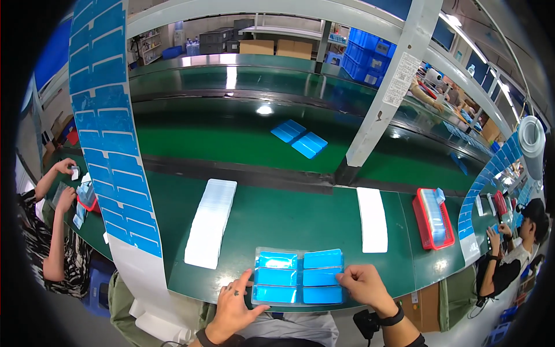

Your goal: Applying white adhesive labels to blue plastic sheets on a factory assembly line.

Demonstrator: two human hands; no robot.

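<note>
A clear plastic sheet (pixel 300 279) lies at the near edge of the green bench, bearing two columns of three shiny blue rectangular pieces. My left hand (pixel 234 303) is beside its left edge, fingers spread and thumb toward the lower left corner. At the right end of the middle blue piece (pixel 321 277) in the right column, my right hand (pixel 366 283) has its fingers pinched together; whether they grip the piece or the sheet is hidden. A long stack of white cards (pixel 211 224) lies beyond my left hand, and a narrower white stack (pixel 372 220) beyond my right.
A red basket (pixel 425 234) of cards stands right. Two blue sheets (pixel 299 139) lie on the green conveyor (pixel 219 136). A blue-and-white strip (pixel 118 156) hangs left, another (pixel 491 173) right. A metal post (pixel 384 95) rises beyond the bench. People work at both sides.
</note>
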